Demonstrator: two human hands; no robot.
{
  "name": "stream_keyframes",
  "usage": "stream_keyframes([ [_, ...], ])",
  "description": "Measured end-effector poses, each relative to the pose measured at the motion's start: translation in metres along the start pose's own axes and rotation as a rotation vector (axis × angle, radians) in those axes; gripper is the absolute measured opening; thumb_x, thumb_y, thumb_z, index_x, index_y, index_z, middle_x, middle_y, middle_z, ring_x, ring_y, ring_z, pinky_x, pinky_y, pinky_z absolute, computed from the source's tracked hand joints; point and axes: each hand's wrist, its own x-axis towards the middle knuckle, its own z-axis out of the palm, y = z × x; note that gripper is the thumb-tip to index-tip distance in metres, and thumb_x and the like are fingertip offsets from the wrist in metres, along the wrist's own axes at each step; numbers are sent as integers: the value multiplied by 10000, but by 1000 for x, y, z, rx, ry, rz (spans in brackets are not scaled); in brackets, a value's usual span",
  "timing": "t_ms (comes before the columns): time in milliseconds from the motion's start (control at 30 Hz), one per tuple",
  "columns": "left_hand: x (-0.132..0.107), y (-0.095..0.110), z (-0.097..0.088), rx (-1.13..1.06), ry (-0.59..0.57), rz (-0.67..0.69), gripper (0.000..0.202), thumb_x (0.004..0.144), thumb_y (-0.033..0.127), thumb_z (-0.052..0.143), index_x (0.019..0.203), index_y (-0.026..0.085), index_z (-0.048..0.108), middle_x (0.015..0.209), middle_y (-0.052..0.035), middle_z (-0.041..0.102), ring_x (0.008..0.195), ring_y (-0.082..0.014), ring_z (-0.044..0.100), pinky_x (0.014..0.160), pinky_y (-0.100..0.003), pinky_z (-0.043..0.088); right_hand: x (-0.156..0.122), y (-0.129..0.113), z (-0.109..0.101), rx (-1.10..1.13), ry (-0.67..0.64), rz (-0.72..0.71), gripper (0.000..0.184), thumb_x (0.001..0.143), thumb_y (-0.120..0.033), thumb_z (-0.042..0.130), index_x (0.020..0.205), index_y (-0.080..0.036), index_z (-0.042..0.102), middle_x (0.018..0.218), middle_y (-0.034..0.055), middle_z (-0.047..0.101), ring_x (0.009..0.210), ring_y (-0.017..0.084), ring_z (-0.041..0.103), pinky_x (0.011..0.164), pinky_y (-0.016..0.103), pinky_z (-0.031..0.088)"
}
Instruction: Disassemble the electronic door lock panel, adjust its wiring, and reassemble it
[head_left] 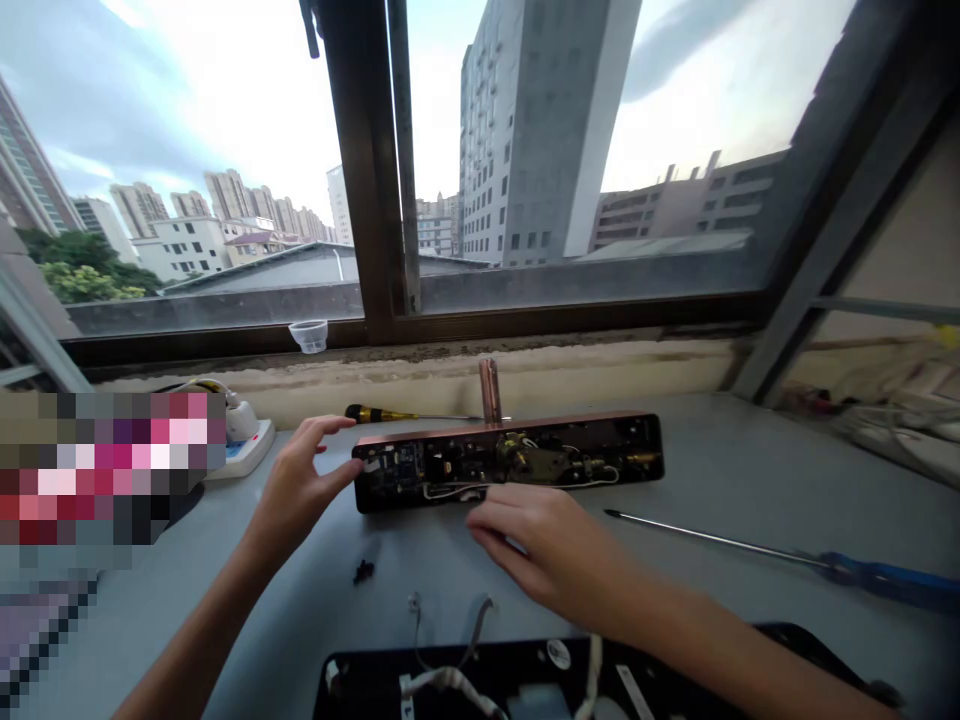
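A long black lock-like housing (637, 445) with a copper-coloured edge lies open-side up on the table, showing a circuit board (397, 465), a metal mechanism and a white wire (450, 490). At its left end is my left hand (304, 470), thumb and fingers apart, the thumb at the housing's corner. My right hand (532, 540) is closed, fingers curled by the housing's near edge beside the white wire. Whatever its fingertips hold is hidden. A copper-coloured handle (490, 392) sticks out behind the housing. Several small black screws (363, 571) lie in front of it.
A blue-handled screwdriver (862, 572) lies at right; a yellow-and-black screwdriver (382, 413) lies behind the housing. A black panel (360, 680) with cables fills the front. A white power strip (247, 450) is at left, a clear plastic cup (309, 337) on the windowsill.
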Motion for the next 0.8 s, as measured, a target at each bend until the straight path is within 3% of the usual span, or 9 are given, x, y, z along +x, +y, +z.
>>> stream_keyframes([
  [100, -1, -13, 11, -99, -152, -60, 622, 619, 246, 641, 1202, 222, 427, 1279, -90, 459, 1199, -278, 397, 930, -390, 367, 32, -13, 8, -74, -19, 30, 222, 862, -181, 400, 807, -149, 613, 805, 59, 596, 755, 158, 567, 647, 268, 404],
  [233, -5, -20, 30, -193, -215, -156, 775, 609, 235, 642, 1297, 166, 292, 1232, -126, 499, 1104, -274, 494, 885, -377, 409, 62, -25, 25, -159, -100, 102, 209, 886, -215, 408, 870, -123, 595, 853, 64, 602, 746, 149, 581, 658, 289, 455],
  [400, -9, -14, 38, -65, -196, -144, 742, 642, 225, 609, 1298, 141, 273, 1109, -103, 586, 1014, -257, 550, 865, -353, 405, 69, -26, 40, -228, -215, 210, 300, 857, -337, 498, 1074, -131, 525, 1029, 65, 560, 877, 152, 563, 755, 354, 488],
  [800, -10, -9, 42, 27, -136, -135, 520, 680, 198, 541, 1172, 217, 374, 1035, -64, 640, 942, -256, 605, 801, -349, 435, 72, -27, 42, -295, -261, 210, 322, 855, -330, 502, 1106, -129, 511, 1075, 82, 542, 916, 170, 554, 775, 367, 481],
])
